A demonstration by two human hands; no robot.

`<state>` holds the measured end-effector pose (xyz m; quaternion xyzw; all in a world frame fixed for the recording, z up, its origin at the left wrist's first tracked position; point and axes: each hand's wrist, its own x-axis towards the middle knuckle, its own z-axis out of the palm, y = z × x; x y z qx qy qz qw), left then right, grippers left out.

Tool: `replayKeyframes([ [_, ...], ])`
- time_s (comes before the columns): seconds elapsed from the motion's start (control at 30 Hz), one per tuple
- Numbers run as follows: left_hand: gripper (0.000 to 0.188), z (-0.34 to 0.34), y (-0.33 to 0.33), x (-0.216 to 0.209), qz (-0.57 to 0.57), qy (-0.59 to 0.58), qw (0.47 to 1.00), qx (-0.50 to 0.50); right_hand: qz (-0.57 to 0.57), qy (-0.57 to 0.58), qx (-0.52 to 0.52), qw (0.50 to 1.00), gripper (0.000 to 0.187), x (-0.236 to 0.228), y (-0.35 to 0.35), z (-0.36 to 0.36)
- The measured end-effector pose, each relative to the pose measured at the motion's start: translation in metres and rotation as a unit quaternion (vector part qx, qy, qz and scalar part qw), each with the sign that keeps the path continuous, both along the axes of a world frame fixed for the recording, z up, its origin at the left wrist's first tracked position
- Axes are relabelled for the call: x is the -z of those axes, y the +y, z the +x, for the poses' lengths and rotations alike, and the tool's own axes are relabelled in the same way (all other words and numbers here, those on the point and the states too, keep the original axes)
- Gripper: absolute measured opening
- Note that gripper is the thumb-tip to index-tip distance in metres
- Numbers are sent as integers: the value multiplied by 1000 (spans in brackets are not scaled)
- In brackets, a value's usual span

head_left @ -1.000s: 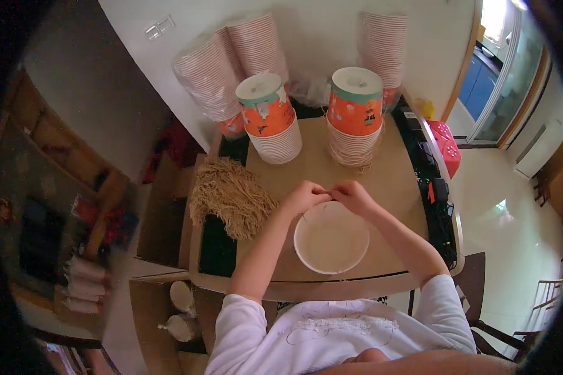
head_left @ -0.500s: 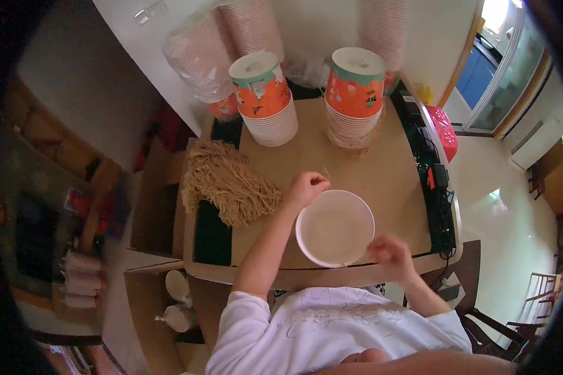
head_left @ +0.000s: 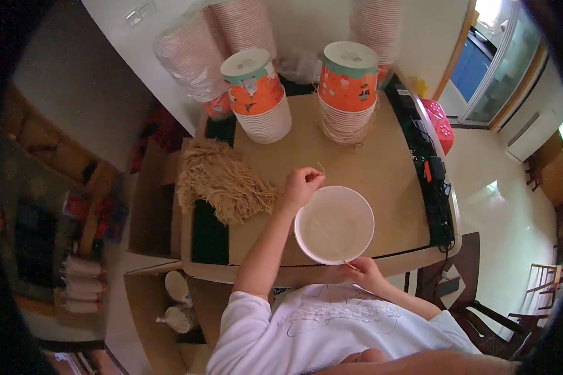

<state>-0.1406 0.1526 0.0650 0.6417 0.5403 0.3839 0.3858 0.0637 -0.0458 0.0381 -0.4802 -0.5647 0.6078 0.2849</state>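
A white round lid or bowl [head_left: 334,225] lies on the cardboard-covered table [head_left: 356,169] in front of me. My left hand [head_left: 302,185] pinches one end of a thin tan string [head_left: 329,236] just above the bowl's upper left rim. My right hand [head_left: 364,273] holds the string's other end at the bowl's near rim, by the table's front edge. The string stretches taut across the bowl between both hands. A loose bundle of tan strings [head_left: 222,180] lies to the left of my left hand.
Two stacks of orange-and-white paper bowls [head_left: 259,94] [head_left: 349,87] stand at the back of the table. Sleeves of stacked cups [head_left: 197,56] lean against the wall behind. A black power strip with cables [head_left: 435,187] runs along the right edge. Cardboard boxes [head_left: 150,187] sit left.
My hands, together above the bowl a second ago, have parted. The right hand moved down to the near rim, pulling the string taut across the bowl; the left stayed near the upper rim.
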Motion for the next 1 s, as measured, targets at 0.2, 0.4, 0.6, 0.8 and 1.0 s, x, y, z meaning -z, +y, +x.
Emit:
replayKeyframes([
  [0.2,15,0,-7,-13,0,11,1000,3,-126,96,-36,987,22,-25,8,11],
  [0.4,12,10,-20,-32,41,-70,997,-6,-179,171,-17,969,25,-22,9,14],
  [0.6,12,11,-22,-34,84,-19,996,-28,-106,129,11,986,16,-12,10,6],
  [0.8,13,6,-13,-28,38,-11,999,-6,-215,117,-17,969,21,-2,27,18],
  [1.0,17,-11,-5,-10,-108,-73,991,19,52,-72,-44,995,19,-15,129,75],
])
